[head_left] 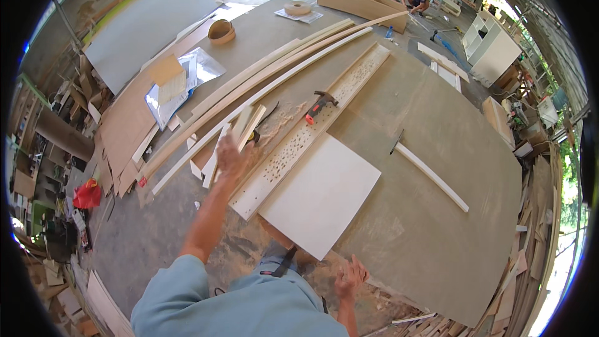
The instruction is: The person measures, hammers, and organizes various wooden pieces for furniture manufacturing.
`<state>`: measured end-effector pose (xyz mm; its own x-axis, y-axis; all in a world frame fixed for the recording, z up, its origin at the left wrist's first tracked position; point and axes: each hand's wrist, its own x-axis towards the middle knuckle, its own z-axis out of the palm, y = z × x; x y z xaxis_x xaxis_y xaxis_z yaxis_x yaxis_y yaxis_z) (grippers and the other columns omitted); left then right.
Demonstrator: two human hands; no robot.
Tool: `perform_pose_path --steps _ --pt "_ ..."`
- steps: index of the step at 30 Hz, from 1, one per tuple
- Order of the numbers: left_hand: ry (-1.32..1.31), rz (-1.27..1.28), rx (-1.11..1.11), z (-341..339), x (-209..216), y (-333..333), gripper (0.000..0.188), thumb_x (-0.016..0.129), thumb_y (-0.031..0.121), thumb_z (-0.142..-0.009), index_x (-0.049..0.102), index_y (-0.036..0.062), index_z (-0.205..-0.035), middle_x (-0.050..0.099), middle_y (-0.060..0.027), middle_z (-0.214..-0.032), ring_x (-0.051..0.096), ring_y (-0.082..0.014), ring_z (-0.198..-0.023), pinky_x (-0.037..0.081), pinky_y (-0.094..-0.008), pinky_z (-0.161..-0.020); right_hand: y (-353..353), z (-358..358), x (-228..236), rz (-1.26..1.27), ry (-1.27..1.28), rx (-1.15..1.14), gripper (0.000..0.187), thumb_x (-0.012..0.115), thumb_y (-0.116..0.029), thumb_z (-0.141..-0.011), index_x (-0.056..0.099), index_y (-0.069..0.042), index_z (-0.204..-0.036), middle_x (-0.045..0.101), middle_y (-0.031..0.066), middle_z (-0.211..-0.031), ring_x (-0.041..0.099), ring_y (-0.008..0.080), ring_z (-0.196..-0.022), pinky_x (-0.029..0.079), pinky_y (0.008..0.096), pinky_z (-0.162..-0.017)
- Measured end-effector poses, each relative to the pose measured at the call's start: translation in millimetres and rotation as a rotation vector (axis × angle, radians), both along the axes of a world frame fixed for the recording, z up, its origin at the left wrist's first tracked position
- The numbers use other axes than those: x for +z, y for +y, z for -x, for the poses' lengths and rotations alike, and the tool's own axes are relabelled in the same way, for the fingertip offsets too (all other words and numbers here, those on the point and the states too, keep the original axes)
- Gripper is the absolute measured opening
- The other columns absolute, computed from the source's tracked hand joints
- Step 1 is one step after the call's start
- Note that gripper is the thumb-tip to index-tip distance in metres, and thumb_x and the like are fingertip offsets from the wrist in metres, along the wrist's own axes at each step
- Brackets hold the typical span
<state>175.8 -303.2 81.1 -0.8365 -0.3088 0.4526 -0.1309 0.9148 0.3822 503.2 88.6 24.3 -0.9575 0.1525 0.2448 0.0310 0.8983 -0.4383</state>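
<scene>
My left hand [229,157] reaches over the near ends of several short pale wood strips [240,128], its fingers extended. Whether it touches them is unclear. Beside those strips is a small black-and-yellow object [253,138], partly hidden. A long pale board [290,152], strewn with small brown specks, runs diagonally across the work surface. On it lies a claw hammer [321,107] with a red-and-black handle. Against the board's right side rests a white rectangular panel [324,193]. My right hand [351,278] is low, beyond the panel's near corner, with loosely bent fingers apart and nothing visible in them.
Long wood strips [262,90] lie left of the board. A white bar [432,176] with a dark, thin head lies at right. Farther off are rolls of edging [221,32], a long wooden box [359,5] and a crouching person [415,0]. Scrap wood [524,237] lines the right side.
</scene>
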Motion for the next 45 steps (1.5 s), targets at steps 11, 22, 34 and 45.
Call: perform_pose_path --steps 11,22,34,45 --pt "-0.553 -0.112 0.124 35.3 -44.7 -104.9 0.095 0.086 0.042 -0.058 0.044 -0.0006 -0.132 0.059 -0.0262 -0.119 0.057 -0.0404 -0.113 0.047 -0.0456 -0.097 -6.9 -1.7 -19.9 0.056 0.079 -0.358 0.020 0.063 -0.018 -0.087 0.071 -0.003 -0.097 0.066 0.0114 -0.116 0.056 0.0308 -0.108 0.036 0.0447 -0.097" --pt "-0.329 0.122 0.048 51.1 -118.8 -167.9 0.088 0.082 0.046 -0.070 0.051 -0.0040 -0.135 0.054 -0.0292 -0.132 0.049 -0.0435 -0.124 0.035 -0.0482 -0.110 85.0 -57.1 -46.6 0.292 0.208 -1.159 0.032 0.064 -0.018 -0.088 0.063 0.001 -0.115 0.064 0.0190 -0.107 0.061 0.0333 -0.101 0.048 0.0407 -0.086" --pt "-0.076 0.122 0.046 -76.7 -50.8 47.7 0.063 0.075 0.033 -0.081 0.058 -0.0070 -0.126 0.062 -0.0236 -0.123 0.058 -0.0370 -0.115 0.044 -0.0458 -0.099 422.3 -261.2 -73.1 0.988 0.541 -1.612 0.043 0.065 -0.034 -0.088 0.063 0.000 -0.115 0.062 0.0096 -0.114 0.058 0.0215 -0.104 0.045 0.0389 -0.089" --pt "-0.298 -0.138 -0.491 -271.2 -46.2 346.3 0.048 0.073 0.007 -0.074 0.057 -0.0003 -0.119 0.055 -0.0165 -0.123 0.053 -0.0347 -0.113 0.042 -0.0425 -0.098 542.6 -244.6 -54.0 1.188 0.689 -1.579 0.080 0.076 -0.024 -0.084 0.035 0.001 -0.147 0.039 0.0173 -0.151 0.037 0.0324 -0.139 0.030 0.0439 -0.113"
